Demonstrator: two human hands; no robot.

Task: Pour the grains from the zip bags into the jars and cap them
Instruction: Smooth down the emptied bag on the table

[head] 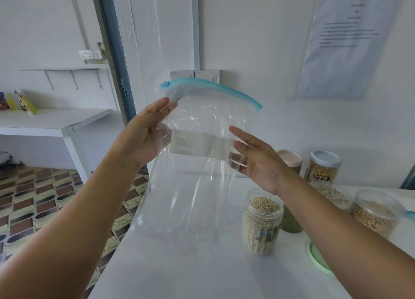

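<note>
An empty clear zip bag (197, 175) with a blue zip strip hangs upright in the air above the white table (202, 271). My left hand (148, 137) presses its left side with straight fingers. On the bag's right side, my right hand (258, 159) touches it with straight fingers. To the right of the bag stands an uncapped jar of pale grains (261, 222). A pale green lid (318, 257) lies on the table under my right forearm.
Behind my right arm stand a jar of green grains (290, 222), a pink-lidded jar (289, 159), a blue-lidded jar (323, 166) and two open grain jars (372, 215). The table's left edge drops to a patterned floor (45, 200). A white shelf (45, 123) stands at left.
</note>
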